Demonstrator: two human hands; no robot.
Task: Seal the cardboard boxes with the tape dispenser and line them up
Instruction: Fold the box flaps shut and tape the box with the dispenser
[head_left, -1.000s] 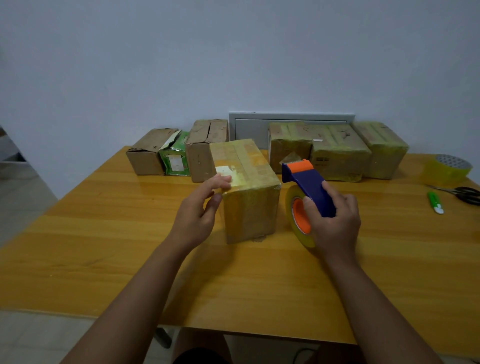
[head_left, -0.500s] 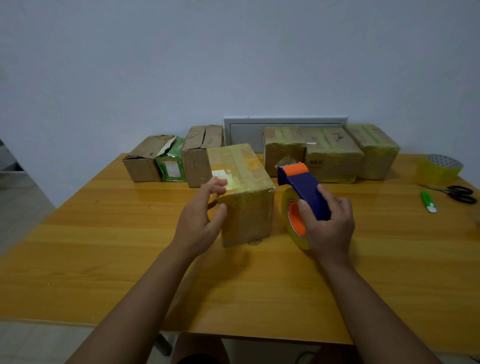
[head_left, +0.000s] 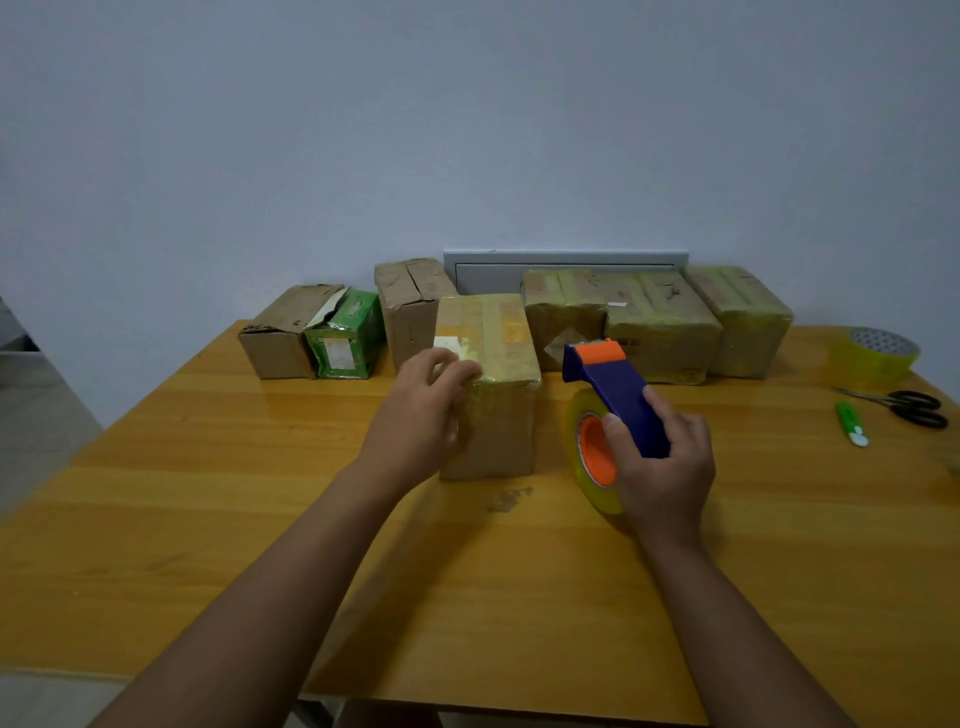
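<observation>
I count 7 boxes on the desk (head_left: 208, 519). 1 taped box (head_left: 493, 384) stands mid-desk, apart from the back row, fully wrapped in yellowish tape. My left hand (head_left: 421, 415) is against its left side near the top edge, fingers curled on the top-left corner; cannot tell if they pinch anything. My right hand (head_left: 660, 467) is closed round the handle of the tape dispenser (head_left: 613, 410), blue w/ orange parts, 1 roll mounted; it sits just right of the taped box, roll resting on the desk.

Back edge, left group, 3 items: 1 brown box (head_left: 283, 338), torn top; 1 green box (head_left: 345, 335) touching it; 1 taller brown box (head_left: 410, 306), flaps not flat. Back edge, right group, 3 taped boxes side by side: (head_left: 561, 306), (head_left: 660, 327), (head_left: 743, 322).

Right edge: 1 spare tape roll (head_left: 872, 358), 1 pair of scissors (head_left: 909, 408), 1 green cutter (head_left: 852, 423), all apart from each other.
</observation>
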